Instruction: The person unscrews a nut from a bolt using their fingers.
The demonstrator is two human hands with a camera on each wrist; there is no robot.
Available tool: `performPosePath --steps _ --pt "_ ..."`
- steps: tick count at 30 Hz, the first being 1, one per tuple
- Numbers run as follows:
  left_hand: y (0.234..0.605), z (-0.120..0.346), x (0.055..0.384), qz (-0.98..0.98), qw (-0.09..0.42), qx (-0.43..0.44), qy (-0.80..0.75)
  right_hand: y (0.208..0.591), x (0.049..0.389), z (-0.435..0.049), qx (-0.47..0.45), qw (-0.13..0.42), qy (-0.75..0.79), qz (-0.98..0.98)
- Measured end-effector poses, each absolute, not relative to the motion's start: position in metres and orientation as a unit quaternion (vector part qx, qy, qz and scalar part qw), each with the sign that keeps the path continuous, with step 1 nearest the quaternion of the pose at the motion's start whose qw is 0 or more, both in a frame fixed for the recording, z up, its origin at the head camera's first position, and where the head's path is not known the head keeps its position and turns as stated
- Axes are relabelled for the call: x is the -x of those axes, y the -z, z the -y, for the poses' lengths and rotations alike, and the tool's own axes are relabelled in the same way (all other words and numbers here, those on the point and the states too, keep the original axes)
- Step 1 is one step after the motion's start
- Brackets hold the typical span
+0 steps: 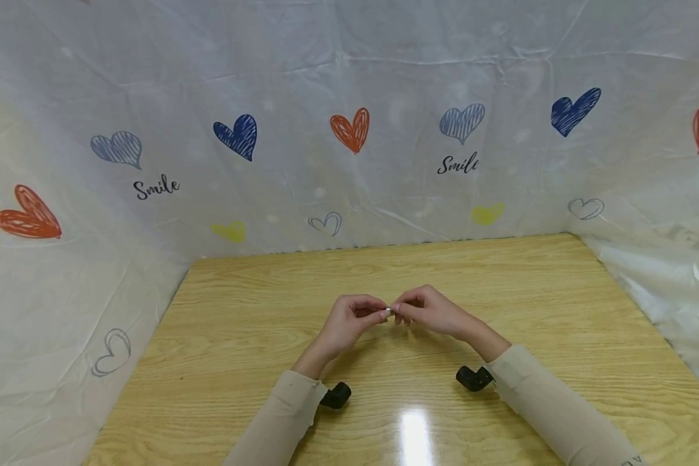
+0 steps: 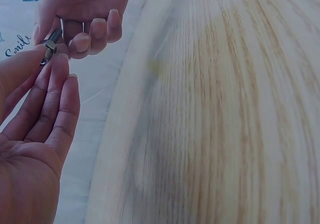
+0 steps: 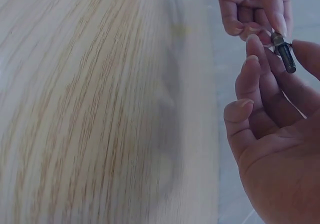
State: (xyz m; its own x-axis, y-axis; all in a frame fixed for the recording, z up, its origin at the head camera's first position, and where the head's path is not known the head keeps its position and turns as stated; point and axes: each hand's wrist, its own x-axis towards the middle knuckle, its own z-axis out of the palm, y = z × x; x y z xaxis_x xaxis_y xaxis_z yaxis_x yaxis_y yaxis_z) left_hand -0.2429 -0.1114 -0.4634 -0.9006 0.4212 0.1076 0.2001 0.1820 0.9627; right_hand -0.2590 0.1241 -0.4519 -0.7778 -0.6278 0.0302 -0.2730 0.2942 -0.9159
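Metal bolt [image 3: 287, 59], pinched in my left hand [image 1: 349, 319], points its thread right. My right hand [image 1: 433, 312] seemingly pinches its nut [image 2: 51, 45].

Bolt [image 3: 287, 58] between left hand [image 1: 345, 323] and right hand [image 1: 437, 314]: partly hidden in grip, detail too small in head view. Left wrist view cuts off the 2 hands. Head view's bottom edge cuts left sleeve [image 1: 279, 421] and right sleeve [image 1: 559, 404]. 2 black pieces [image 1: 336, 395] [image 1: 473, 378] nearer than hands, part-hidden by sleeves. Yellow patch [image 2: 155, 67] beside right hand blurred.
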Motion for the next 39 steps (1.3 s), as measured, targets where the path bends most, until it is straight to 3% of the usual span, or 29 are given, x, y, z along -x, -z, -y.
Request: performPosePath --steps 39 --pt "0.4641 0.1126 0.2406 -0.75 0.084 -0.202 -0.624 0.4504 0.2582 -0.1245 0.255 0.177 0.561 -0.768"
